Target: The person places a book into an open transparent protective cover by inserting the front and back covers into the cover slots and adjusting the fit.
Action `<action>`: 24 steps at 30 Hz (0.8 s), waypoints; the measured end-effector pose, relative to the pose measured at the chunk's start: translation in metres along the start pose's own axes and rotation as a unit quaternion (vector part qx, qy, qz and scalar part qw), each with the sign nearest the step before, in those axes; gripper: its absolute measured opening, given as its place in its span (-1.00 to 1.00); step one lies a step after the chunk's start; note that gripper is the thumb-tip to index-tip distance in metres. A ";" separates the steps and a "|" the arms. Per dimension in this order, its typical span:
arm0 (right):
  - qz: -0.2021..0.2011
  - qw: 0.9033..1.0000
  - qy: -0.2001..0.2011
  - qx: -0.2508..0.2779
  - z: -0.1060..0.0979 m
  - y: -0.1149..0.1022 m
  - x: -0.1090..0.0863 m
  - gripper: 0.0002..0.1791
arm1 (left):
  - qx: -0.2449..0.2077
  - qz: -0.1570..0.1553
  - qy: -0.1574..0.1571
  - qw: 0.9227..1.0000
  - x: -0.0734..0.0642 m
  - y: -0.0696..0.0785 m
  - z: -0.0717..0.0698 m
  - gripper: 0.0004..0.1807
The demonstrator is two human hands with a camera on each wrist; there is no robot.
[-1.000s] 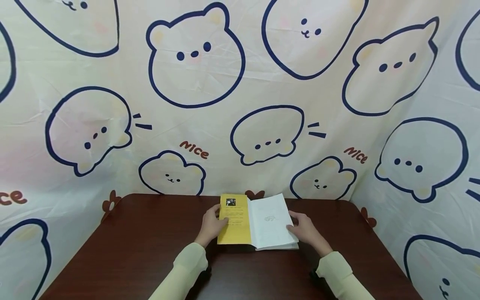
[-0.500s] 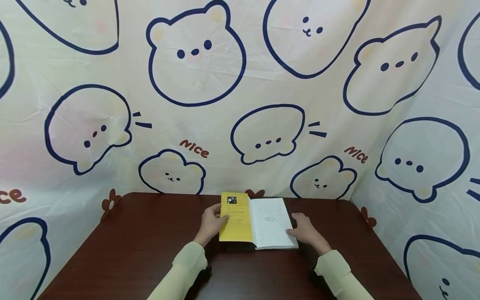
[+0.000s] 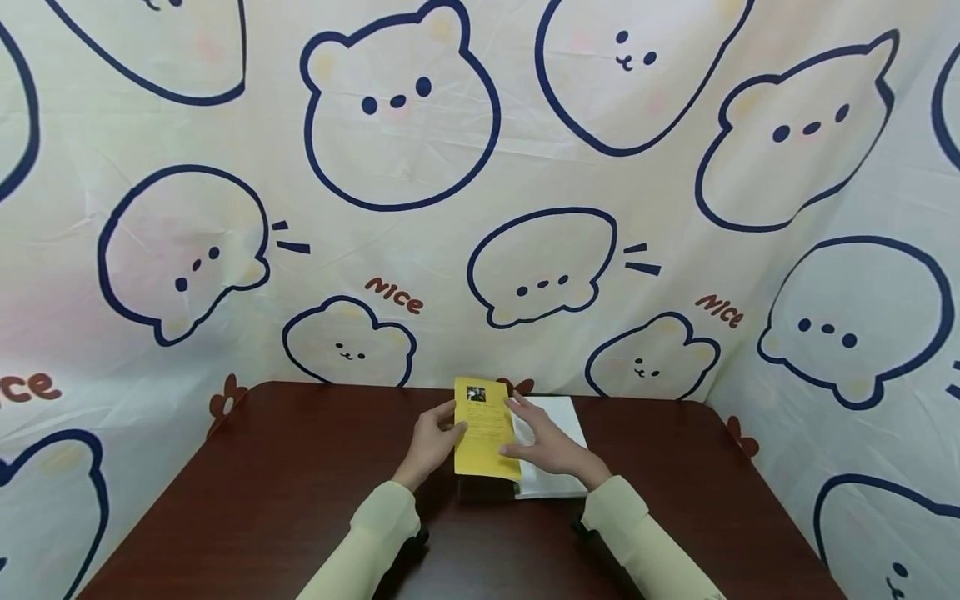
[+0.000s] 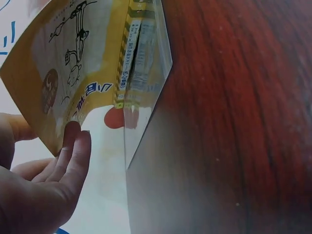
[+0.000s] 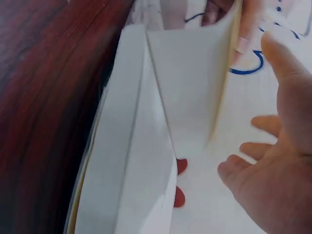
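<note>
Through the cameras I see the left hand (image 3: pixel 431 437) pinching the outer edge of a yellow paper cover (image 3: pixel 483 454), thumb on the inner face, fingers behind. The right hand (image 3: pixel 551 448) has its fingers spread and thumb held apart, over the middle of the rectangular book with white paper pages (image 3: pixel 566 413); I cannot tell whether its tips touch the cover. That hand blocks much of the white page from my head view. The cover stands tilted up from the book, its inner face bearing a small dark photograph (image 3: pixel 476 393) above lines of print; its outer side, from the left wrist, shows a black line drawing, blue lettering and a striped band near the spine. The book itself lies near the table's far edge, around the middle. Loose pale yellow-green sleeves (image 3: pixel 375 533) run back from both wrists, with something dark beneath each cuff, too hidden to name. Beneath everything I have a glossy dark red-brown table (image 3: pixel 262 500) with streaked wood grain and rounded far corners. Beyond it, cream-white cloth (image 3: pixel 517 179) hangs behind and along both sides, lightly creased, printed with navy-outlined animal faces (image 3: pixel 397 142), red-brown "Nice" lettering (image 3: pixel 394 296) and red-brown flowers (image 3: pixel 227 406).
</note>
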State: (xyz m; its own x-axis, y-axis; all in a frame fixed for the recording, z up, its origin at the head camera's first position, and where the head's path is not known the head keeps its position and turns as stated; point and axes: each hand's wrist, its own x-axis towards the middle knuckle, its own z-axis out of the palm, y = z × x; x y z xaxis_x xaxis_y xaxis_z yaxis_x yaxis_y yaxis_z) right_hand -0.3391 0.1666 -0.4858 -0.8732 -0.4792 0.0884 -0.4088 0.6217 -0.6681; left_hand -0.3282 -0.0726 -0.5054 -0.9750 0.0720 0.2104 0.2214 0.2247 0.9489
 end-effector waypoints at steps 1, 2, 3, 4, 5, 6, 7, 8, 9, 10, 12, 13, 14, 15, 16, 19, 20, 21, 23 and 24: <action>-0.011 1.000 -0.016 0.001 0.002 -0.002 0.003 0.01 | -0.003 0.005 -0.005 1.000 0.001 0.000 0.000 -0.43; -0.021 0.999 -0.031 0.001 0.005 -0.002 0.006 0.02 | -0.004 0.008 -0.010 1.000 0.001 0.001 0.000 -0.43; -0.029 0.999 -0.044 0.004 0.006 -0.003 0.008 0.03 | -0.006 0.009 -0.016 1.000 0.002 0.001 0.000 -0.42; -0.037 0.998 -0.057 0.001 0.008 -0.003 0.010 0.04 | -0.007 0.010 -0.022 1.000 0.003 0.002 0.000 -0.42; -0.041 0.997 -0.068 0.000 0.009 -0.003 0.011 0.04 | -0.008 0.011 -0.027 1.000 0.003 0.003 0.000 -0.41; -0.044 0.996 -0.078 -0.005 0.010 -0.003 0.012 0.05 | -0.004 0.015 -0.033 0.999 0.004 0.004 0.000 -0.41; -0.047 0.995 -0.084 -0.007 0.011 -0.003 0.013 0.05 | -0.003 0.015 -0.040 0.999 0.004 0.005 -0.001 -0.40; -0.046 0.995 -0.087 -0.007 0.011 -0.002 0.013 0.05 | -0.001 0.017 -0.045 0.999 0.004 0.007 -0.001 -0.40; -0.047 0.995 -0.087 -0.009 0.011 -0.002 0.013 0.05 | 0.000 0.019 -0.052 0.998 0.005 0.008 -0.001 -0.40; -0.047 0.995 -0.086 -0.010 0.011 -0.002 0.014 0.05 | 0.000 0.022 -0.057 0.998 0.006 0.010 -0.001 -0.40; -0.050 0.995 -0.081 -0.009 0.010 -0.001 0.015 0.05 | 0.001 0.024 -0.069 0.997 0.007 0.014 -0.002 -0.40; -0.051 0.996 -0.078 -0.008 0.010 -0.001 0.016 0.05 | -0.002 0.022 -0.076 0.997 0.008 0.015 -0.002 -0.41; -0.050 0.996 -0.077 -0.008 0.010 -0.001 0.016 0.06 | -0.005 0.022 -0.084 0.996 0.008 0.017 -0.003 -0.41; -0.050 0.996 -0.077 -0.006 0.010 0.000 0.017 0.06 | -0.008 0.017 -0.092 0.996 0.009 0.017 -0.003 -0.42; -0.049 0.996 -0.078 -0.004 0.010 0.000 0.017 0.07 | -0.011 0.016 -0.099 0.995 0.010 0.018 -0.004 -0.43; -0.047 0.995 -0.085 0.003 0.010 0.001 0.019 0.08 | -0.023 0.013 -0.118 0.993 0.011 0.019 -0.007 -0.45; -0.046 0.995 -0.088 0.006 0.010 0.000 0.019 0.08 | -0.026 0.011 -0.123 0.992 0.011 0.019 -0.008 -0.45; -0.049 0.995 -0.090 0.008 0.010 0.000 0.020 0.08 | -0.025 0.011 -0.126 0.992 0.012 0.019 -0.009 -0.45; -0.049 0.994 -0.095 0.009 0.009 -0.001 0.020 0.07 | -0.019 0.013 -0.132 0.991 0.014 0.019 -0.010 -0.44; -0.048 0.994 -0.096 0.007 0.008 -0.001 0.019 0.07 | -0.011 0.012 -0.135 0.991 0.015 0.019 -0.010 -0.43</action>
State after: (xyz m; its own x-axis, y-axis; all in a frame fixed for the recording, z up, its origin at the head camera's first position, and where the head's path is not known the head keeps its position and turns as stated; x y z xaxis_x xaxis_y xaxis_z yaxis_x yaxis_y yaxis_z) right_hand -0.3537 0.1519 -0.4897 -0.7627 -0.6467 0.0109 -0.4831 0.5584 -0.6744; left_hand -0.3388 -0.0773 -0.4813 -0.9274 0.3352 0.1659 0.2418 0.1992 0.9497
